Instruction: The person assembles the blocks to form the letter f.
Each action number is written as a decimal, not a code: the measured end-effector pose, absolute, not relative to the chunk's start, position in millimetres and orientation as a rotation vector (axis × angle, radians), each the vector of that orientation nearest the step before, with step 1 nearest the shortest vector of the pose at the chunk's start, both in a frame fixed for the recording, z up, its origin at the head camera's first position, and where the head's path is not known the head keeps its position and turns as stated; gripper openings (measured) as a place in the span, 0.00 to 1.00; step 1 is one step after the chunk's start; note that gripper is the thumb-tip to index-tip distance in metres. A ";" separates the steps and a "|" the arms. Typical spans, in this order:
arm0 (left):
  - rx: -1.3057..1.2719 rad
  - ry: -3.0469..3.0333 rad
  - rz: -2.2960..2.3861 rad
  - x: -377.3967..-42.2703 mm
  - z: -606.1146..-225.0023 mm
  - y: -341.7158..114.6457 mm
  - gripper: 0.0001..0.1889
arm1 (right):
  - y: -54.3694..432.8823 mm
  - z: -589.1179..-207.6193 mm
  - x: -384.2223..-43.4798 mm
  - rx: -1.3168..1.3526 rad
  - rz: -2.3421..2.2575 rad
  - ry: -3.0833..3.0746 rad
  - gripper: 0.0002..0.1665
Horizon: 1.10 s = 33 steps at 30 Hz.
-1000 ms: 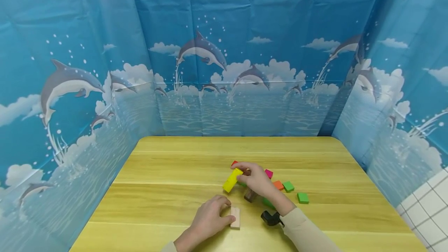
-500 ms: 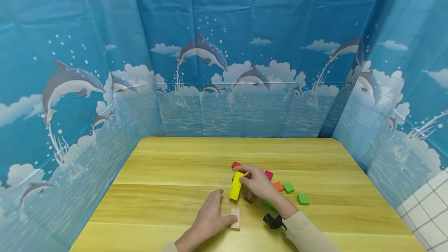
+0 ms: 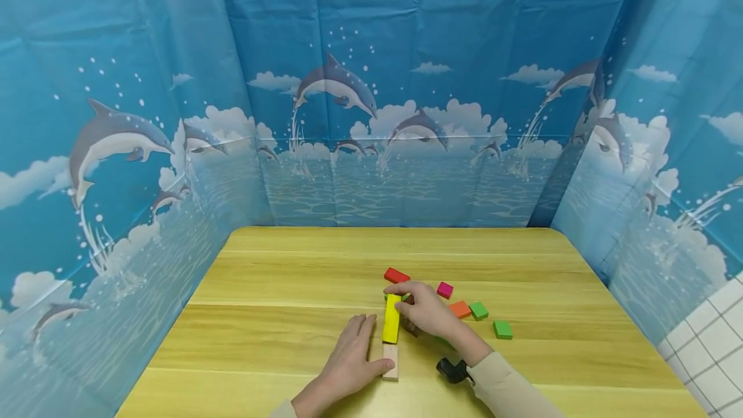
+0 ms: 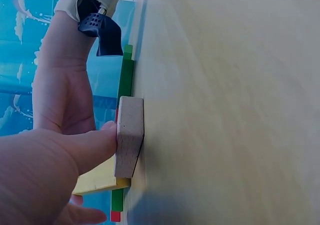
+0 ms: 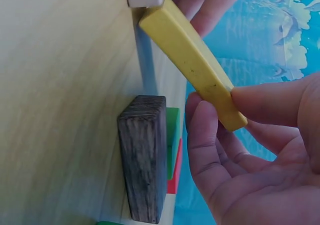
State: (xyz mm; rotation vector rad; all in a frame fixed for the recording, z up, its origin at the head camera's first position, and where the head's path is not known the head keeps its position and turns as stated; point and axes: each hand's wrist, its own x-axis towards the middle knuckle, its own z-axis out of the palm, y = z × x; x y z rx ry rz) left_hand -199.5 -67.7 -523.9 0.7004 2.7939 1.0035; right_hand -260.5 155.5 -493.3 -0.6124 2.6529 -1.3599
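My right hand (image 3: 431,312) pinches a yellow wooden block (image 3: 391,318) between thumb and fingers. That block is tilted, its far end held up off the table and its near end down by a plain wooden block (image 3: 391,370), as the right wrist view shows. Beside the plain block lies my left hand (image 3: 344,366), fingers extended and the thumb touching the block's top. A dark brown block (image 5: 144,160) rests on the table below the right hand; in the head view that hand partly hides it.
Beyond the right hand lies a red block (image 3: 397,275). A pink block (image 3: 444,289), an orange block (image 3: 460,309) and two green blocks, one (image 3: 478,310) nearer and another (image 3: 502,329) farther right, are scattered on the wooden table (image 3: 261,315). A dolphin-print curtain (image 3: 371,186) surrounds it.
The yellow block has come toward the plain block and turned into line with it, carried by my right hand. My left hand's fingers have straightened while its thumb stays at the plain block.
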 end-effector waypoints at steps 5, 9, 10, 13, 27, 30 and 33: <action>0.680 2.779 1.009 -198.9 -524.2 -69.1 0.50 | 151.2 -498.5 -260.9 -0.648 -1.292 2.710 0.22; 0.644 2.760 0.993 -199.8 -525.3 -73.4 0.50 | 143.7 -502.8 -263.1 -0.679 -1.176 2.791 0.21; 0.638 2.765 0.983 -200.4 -525.8 -74.3 0.50 | 142.0 -502.8 -263.3 -0.694 -1.148 2.802 0.21; 0.634 2.786 0.969 -202.5 -526.2 -75.4 0.50 | 138.4 -501.2 -263.3 -0.745 -1.047 2.830 0.24; 0.675 2.777 0.961 -203.5 -524.5 -70.9 0.49 | 141.4 -488.4 -255.5 -0.832 -0.704 2.745 0.40; 0.686 2.773 0.949 -203.5 -524.5 -70.2 0.49 | 143.0 -488.5 -255.5 -0.815 -0.716 2.723 0.41; 0.683 2.772 0.938 -203.3 -523.8 -68.4 0.49 | 144.3 -487.7 -255.2 -0.803 -0.724 2.710 0.41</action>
